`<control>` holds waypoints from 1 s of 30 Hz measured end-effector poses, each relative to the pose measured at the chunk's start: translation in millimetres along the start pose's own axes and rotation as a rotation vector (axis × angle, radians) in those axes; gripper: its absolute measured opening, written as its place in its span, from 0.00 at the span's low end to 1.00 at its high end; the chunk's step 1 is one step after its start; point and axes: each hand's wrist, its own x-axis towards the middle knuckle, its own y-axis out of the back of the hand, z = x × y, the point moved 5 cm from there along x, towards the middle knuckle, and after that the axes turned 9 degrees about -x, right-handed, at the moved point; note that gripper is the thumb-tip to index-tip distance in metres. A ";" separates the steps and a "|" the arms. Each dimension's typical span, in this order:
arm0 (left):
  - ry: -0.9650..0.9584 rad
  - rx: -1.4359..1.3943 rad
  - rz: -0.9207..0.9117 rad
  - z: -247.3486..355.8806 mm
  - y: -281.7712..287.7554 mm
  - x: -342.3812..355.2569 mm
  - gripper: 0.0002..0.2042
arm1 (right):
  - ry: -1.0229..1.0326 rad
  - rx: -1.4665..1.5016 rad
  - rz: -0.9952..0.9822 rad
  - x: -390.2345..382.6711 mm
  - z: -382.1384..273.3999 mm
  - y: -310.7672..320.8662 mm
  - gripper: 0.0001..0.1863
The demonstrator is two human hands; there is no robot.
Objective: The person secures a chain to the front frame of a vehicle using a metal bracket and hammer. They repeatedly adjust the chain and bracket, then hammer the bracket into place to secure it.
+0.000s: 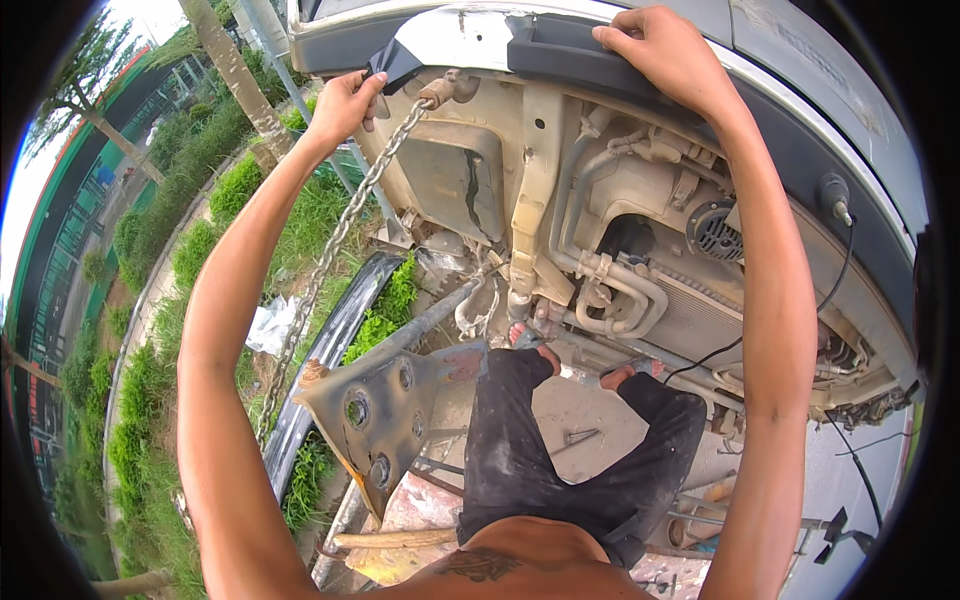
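Above me is the front edge of a vehicle with a white panel (465, 35) and black trim (560, 50). My left hand (355, 100) pinches a dark, bent flap (393, 63) at the white panel's left side. My right hand (650, 55) grips the black trim at its upper edge, thumb and fingertips against it. A chain (360, 185) hangs from a rusty fitting (437, 92) beside my left hand. Behind it the dusty underside (525, 170) shows pipes (615, 280), a round horn (710, 230) and a plate (440, 180).
A steel bracket (420, 400) and pole (450, 305) stand left of my legs (520, 430). A long dark strip (355, 310) and white bag (272, 325) lie on grass. Cables (830, 300) hang at right. Trees (90, 115) and a kerb (140, 330) are at left.
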 end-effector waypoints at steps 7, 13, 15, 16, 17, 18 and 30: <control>-0.072 -0.009 0.211 22.6 28.6 23.0 0.40 | 0.005 -0.134 0.012 2.8 -5.4 -8.8 0.25; 0.103 0.556 0.074 35.8 12.7 75.6 0.34 | 0.029 -0.136 0.054 4.6 -5.9 -11.6 0.22; -0.099 0.414 0.311 10.6 1.1 57.5 0.27 | 0.036 -0.139 0.050 6.8 -6.5 -11.0 0.22; -0.059 0.400 0.279 8.8 -15.5 44.5 0.26 | 0.021 -0.145 0.021 5.0 -0.4 -11.7 0.23; -0.030 0.390 0.251 12.3 -29.6 28.3 0.24 | 0.004 -0.149 0.004 2.4 5.9 -9.6 0.24; -0.007 0.300 0.218 1.6 -37.2 18.9 0.24 | 0.001 -0.145 0.033 2.7 6.9 -10.4 0.23; -0.075 0.764 0.129 -51.0 84.6 -60.7 0.21 | 0.027 -0.050 0.021 2.4 -2.8 -8.9 0.22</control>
